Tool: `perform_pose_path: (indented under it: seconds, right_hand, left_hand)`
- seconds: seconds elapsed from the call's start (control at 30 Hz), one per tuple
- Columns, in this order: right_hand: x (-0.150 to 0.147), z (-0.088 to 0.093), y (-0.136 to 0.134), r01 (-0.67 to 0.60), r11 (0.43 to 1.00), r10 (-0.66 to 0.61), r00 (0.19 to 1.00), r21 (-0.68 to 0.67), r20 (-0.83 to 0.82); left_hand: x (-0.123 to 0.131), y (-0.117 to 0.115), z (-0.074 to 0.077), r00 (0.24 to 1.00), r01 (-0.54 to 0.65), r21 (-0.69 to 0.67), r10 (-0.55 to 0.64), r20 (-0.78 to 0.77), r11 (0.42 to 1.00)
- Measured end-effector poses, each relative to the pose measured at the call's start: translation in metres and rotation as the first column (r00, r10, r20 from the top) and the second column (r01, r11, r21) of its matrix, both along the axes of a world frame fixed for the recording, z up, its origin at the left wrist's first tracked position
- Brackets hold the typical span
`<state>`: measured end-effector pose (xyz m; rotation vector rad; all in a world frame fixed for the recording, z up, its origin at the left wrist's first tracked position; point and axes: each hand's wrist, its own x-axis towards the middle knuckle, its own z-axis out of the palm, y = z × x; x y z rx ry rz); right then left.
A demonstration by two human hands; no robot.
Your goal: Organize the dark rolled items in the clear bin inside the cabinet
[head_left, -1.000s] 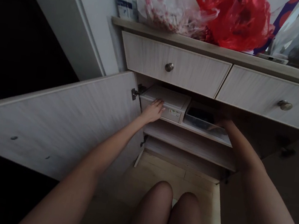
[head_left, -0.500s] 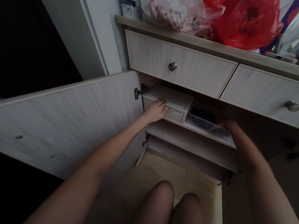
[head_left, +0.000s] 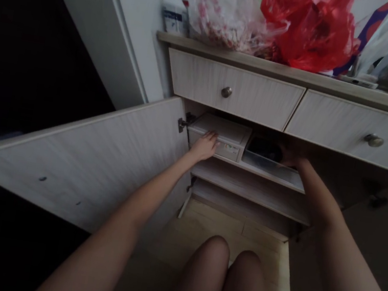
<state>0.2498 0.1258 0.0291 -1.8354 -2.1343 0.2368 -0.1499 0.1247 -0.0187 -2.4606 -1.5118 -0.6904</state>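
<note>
Okay, left hand [head_left: 204, 146] has fingers open, resting on white plastic box [head_left: 218, 131]; right hand [head_left: 290, 158] at clear tray [head_left: 268, 164], grip can't tell.

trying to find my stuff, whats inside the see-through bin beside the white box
The see-through plastic bin holds a dark object. The right hand covers the bin's right part and shadow dims the rest, so what the object is cannot be told.

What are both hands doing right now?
Left hand: open, fingers spread on the white box, not gripping.
Right hand: at the tray, in shadow; cannot tell if it is holding anything.
</note>
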Motion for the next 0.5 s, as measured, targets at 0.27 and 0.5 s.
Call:
perform_pose_path:
  seconds: [0.27,0.5]
  right_hand:
    - [0.044,0.048,-0.043,0.109,0.957,-0.204,0.912,0.270,0.355]
    - [0.107,0.018,-0.080,0.707,0.697,-0.715,0.698,0.115,0.044]
  left_hand:
    - [0.001,0.000,0.003,1.000,0.010,-0.004,-0.010,-0.010,1.000]
    - [0.002,0.000,0.005,1.000,0.002,-0.008,-0.002,-0.020,1.000]
